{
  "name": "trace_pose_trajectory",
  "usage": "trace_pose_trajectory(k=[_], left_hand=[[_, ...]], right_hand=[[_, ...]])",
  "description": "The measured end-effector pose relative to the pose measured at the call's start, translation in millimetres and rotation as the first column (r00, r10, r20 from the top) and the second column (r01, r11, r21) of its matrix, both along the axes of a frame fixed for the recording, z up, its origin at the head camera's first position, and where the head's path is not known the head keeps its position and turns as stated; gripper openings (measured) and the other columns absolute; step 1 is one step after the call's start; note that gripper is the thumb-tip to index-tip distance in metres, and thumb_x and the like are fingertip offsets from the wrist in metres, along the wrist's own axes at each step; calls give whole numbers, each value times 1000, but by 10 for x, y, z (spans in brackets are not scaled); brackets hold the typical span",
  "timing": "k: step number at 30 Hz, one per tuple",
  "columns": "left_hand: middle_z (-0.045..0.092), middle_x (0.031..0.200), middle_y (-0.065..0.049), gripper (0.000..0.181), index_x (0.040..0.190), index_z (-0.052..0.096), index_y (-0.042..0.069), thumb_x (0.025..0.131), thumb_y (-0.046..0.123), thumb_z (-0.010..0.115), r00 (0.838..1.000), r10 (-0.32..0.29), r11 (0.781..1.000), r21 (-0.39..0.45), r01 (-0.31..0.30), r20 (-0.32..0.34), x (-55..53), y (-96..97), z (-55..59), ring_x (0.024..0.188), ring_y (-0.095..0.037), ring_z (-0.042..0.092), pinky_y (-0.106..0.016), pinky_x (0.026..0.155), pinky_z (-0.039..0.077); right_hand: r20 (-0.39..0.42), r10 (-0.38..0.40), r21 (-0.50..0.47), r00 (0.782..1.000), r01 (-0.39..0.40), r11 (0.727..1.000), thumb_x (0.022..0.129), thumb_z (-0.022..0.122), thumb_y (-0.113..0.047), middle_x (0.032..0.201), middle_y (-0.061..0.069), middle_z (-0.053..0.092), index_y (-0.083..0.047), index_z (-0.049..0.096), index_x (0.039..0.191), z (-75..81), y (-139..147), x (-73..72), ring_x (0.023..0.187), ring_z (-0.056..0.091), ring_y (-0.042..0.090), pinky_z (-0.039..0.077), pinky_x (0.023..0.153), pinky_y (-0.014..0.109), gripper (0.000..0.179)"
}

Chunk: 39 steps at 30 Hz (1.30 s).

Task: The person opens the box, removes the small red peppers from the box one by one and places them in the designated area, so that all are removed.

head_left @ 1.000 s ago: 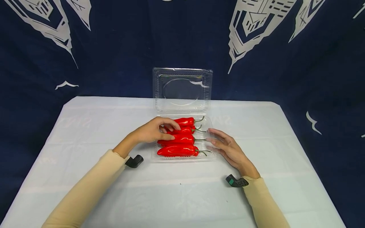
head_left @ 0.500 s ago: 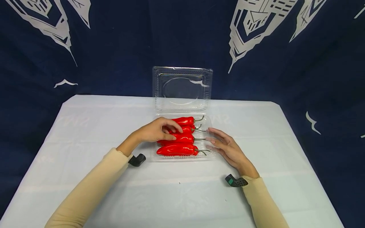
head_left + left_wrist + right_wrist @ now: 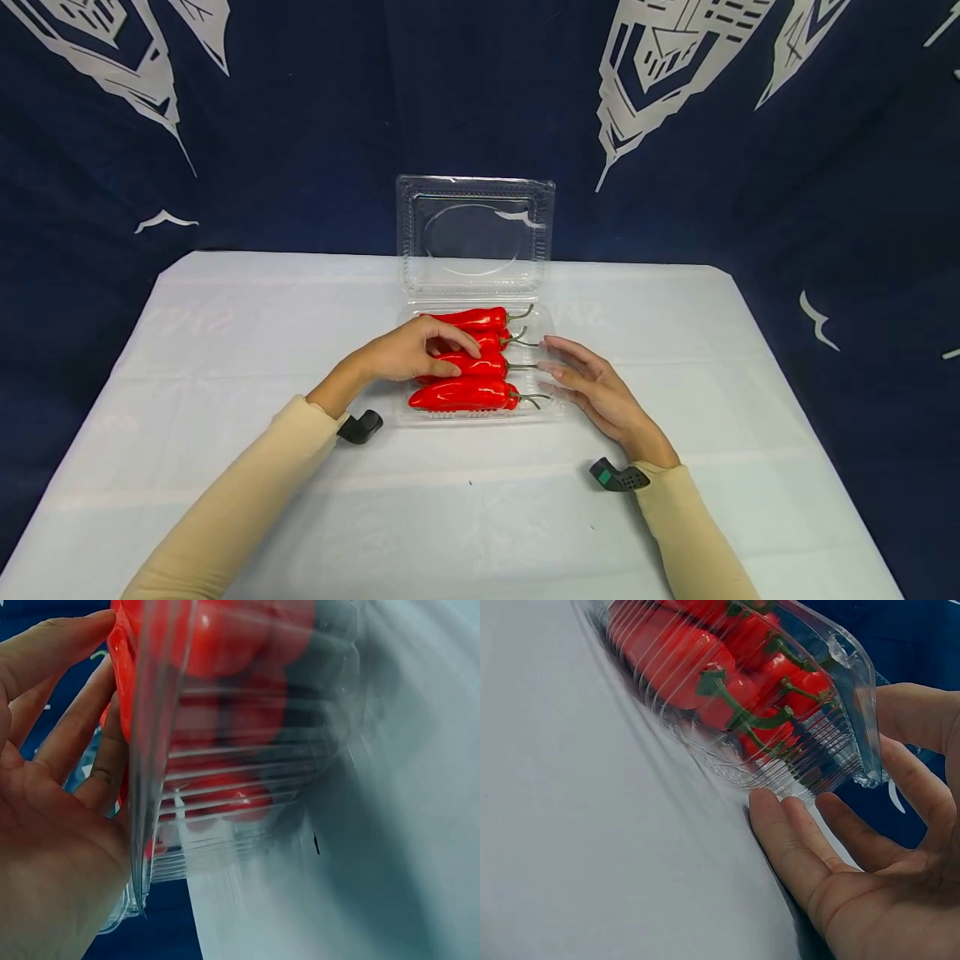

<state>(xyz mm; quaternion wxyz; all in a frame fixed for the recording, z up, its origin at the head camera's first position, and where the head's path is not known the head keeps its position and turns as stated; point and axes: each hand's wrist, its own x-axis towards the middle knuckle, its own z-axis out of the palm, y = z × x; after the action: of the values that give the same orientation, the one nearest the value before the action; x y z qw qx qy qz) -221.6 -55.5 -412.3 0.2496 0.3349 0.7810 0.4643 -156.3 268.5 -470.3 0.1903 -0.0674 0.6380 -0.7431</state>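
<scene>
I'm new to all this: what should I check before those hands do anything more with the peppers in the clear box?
1. Lid raised off the red peppers: ok.
2. Peppers lying inside the clear box: ok.
3. Space over the peppers free: not ok, the left grip is over them.
4. Left grip pinching a pepper firmly: cannot tell.
5. Right grip at the stem end, fingers relaxed: ok.
6. Right grip bracing the box: cannot tell.
</scene>
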Motion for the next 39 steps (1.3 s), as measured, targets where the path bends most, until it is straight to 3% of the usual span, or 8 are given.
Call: trace_pose_trajectory(k=[9,11,14,18,28,34,39], left_hand=[[69,120,-2,30,115,75,13,87,2,74,1000,-18,1000,25,19,-23,20,12,-22,96,-22,54,-25,71,46],[69,123,-2,31,116,74,12,87,0,72,999,-36,999,37,36,-26,26,14,-27,100,-22,56,-26,76,48],[67,127,-4,32,117,74,10,88,-2,70,998,-62,996,60,63,-24,35,8,-35,114,-22,57,-33,95,50],[63,131,-7,32,118,73,8,89,-3,68,996,-87,992,90,88,-16,42,-12,-37,129,-23,52,-42,113,41],[61,130,-6,31,118,73,8,90,-4,65,993,-115,983,143,115,-7,42,-29,-53,130,-20,49,-40,115,38],[59,129,-4,32,117,73,11,90,-3,66,996,-91,987,131,93,-19,61,-9,-64,129,-19,48,-40,114,39],[58,135,-5,32,119,73,11,91,-3,66,997,-76,991,109,74,18,73,-3,-53,134,-22,46,-43,113,40]], right_hand=[[1,-7,8,1000,7,1000,101,58,-8,163,14,23,-3,34,154,-9,-13,-10,129,54,14,51,102,36,59],[4,-7,6,1000,7,1000,100,58,-8,163,14,23,-4,34,154,-10,-13,-8,130,54,15,51,102,36,59],[11,-8,6,1000,8,1000,100,59,-9,163,14,24,-4,34,154,-11,-16,-6,131,53,17,51,102,37,59],[14,-12,3,1000,12,1000,100,59,-9,163,14,24,-4,34,154,-2,-20,-3,132,52,18,51,103,38,59],[8,-5,-1,1000,5,1000,101,57,-8,163,15,23,-5,34,154,-4,-2,-7,132,52,17,51,103,37,58],[7,-5,-8,1000,5,1000,101,57,-8,162,15,24,-4,34,154,-6,-2,-3,132,52,16,51,103,37,58],[5,-4,-4,1000,4,1000,101,57,-7,162,15,24,-4,34,154,4,-6,-2,133,52,18,51,103,36,57]])
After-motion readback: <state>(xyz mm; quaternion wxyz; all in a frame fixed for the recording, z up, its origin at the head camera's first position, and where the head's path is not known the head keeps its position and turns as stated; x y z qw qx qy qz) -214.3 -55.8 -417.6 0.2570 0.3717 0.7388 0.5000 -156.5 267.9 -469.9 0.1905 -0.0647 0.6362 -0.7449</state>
